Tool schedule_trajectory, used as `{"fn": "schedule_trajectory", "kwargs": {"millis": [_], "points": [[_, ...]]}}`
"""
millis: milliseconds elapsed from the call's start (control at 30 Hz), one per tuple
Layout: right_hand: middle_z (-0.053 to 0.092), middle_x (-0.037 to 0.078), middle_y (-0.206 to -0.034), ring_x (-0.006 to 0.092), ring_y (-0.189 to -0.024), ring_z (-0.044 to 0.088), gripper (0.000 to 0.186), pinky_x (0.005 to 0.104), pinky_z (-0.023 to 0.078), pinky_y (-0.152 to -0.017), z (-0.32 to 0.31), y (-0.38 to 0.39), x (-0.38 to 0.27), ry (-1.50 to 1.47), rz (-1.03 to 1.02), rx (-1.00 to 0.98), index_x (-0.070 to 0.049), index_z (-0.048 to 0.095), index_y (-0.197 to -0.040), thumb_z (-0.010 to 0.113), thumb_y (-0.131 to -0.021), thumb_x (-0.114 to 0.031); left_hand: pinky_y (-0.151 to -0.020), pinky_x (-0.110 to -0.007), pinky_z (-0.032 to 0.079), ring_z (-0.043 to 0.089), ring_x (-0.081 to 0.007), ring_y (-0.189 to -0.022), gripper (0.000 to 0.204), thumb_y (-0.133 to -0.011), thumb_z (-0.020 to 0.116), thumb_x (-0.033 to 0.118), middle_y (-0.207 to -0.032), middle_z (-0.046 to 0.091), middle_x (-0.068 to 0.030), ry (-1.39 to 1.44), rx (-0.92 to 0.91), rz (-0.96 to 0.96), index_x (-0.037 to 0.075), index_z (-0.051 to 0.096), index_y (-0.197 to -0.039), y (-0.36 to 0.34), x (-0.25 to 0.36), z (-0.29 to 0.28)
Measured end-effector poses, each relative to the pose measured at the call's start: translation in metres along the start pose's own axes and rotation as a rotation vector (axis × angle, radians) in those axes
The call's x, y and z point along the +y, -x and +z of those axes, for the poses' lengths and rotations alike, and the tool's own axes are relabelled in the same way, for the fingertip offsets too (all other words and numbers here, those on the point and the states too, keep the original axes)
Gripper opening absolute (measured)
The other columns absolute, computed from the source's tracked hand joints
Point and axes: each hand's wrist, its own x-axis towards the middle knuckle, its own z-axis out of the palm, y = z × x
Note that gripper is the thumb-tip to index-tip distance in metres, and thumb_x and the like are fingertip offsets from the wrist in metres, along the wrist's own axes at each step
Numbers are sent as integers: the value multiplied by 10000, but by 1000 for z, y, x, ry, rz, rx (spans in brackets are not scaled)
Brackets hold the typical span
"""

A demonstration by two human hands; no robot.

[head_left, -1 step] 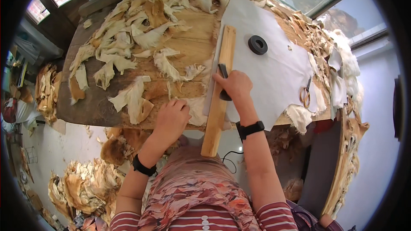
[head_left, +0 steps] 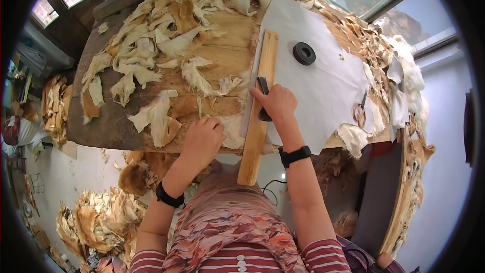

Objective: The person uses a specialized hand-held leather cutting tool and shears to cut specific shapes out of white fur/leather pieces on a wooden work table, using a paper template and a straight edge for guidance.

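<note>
The right hand (head_left: 277,102)'s grip is closed around a dark, narrow tool (head_left: 262,86), which is held across the wooden board (head_left: 263,60); the thumb is laid along its left side, and the exact kind of tool cannot be told. The board is set roughly from twelve to six o'clock on the left edge of a white sheet (head_left: 323,86), its near end projected past the bench (head_left: 111,129).

At eight o'clock from the right hand, the left hand (head_left: 203,139) is placed palm down by the bench's near edge, its grip loosely curled beside a pale hide piece (head_left: 233,130); whether anything is pinched cannot be told. Both forearms are angled inward from below.

From the right hand, a black roll (head_left: 304,61) is seen at one o'clock, scissors (head_left: 360,107) at three.
</note>
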Motion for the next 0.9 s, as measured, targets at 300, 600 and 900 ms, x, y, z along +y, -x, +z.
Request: {"fn": "schedule_trajectory", "kwargs": {"millis": [300, 600, 900], "points": [[675, 170, -742, 322, -715, 672, 555, 415, 506, -631, -31, 22, 12, -265, -191, -51, 5, 661, -844, 713, -762, -542, -744, -453, 494, 611, -358, -892, 135, -845, 632, 142, -926, 603, -165, 152, -50, -169, 30, 633, -919, -64, 0, 3], [597, 39, -804, 126, -674, 579, 285, 242, 492, -607, 6, 34, 57, -1988, 45, -729, -26, 617, -999, 520, -972, -293, -740, -440, 502, 623, -367, -890, 153, -799, 670, 131, -926, 626, -149, 218, -67, -284, 52, 643, -926, -93, -5, 55], [633, 73, -1022, 139, -880, 610, 247, 270, 515, -744, 10, 33, 54, -2173, 216, -557, -43, 612, -1108, 564, -936, -214, -687, -418, 483, 627, -355, -810, 167, -741, 688, 94, -850, 644, -172, 440, -6, -291, -3, 627, -863, -91, -22, 57]]}}
